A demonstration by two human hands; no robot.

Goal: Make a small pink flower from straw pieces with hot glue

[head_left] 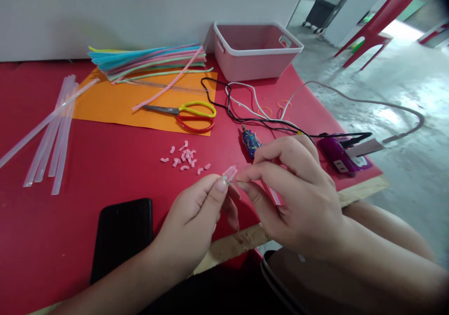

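Note:
My left hand (201, 205) pinches a small pink fuzzy pipe-cleaner piece (230, 173) with a bit of green at its base, between thumb and forefinger. Close against its right side is my right hand (294, 189), thumb and forefinger pressed together; whatever they hold is too small to make out. Several short curved pink pipe-cleaner bits (187, 157) lie on the red table just beyond my left hand. A dark blue glue gun (251, 143) rests behind my right hand, which partly covers it.
Yellow-and-red-handled scissors (196, 117) and bundled pipe cleaners (150, 61) lie on orange paper (112, 111). Clear glue sticks (58, 132) are at left, a black phone (122, 235) in front. A pink basket (254, 65) stands behind; cables run to a purple power strip (338, 156).

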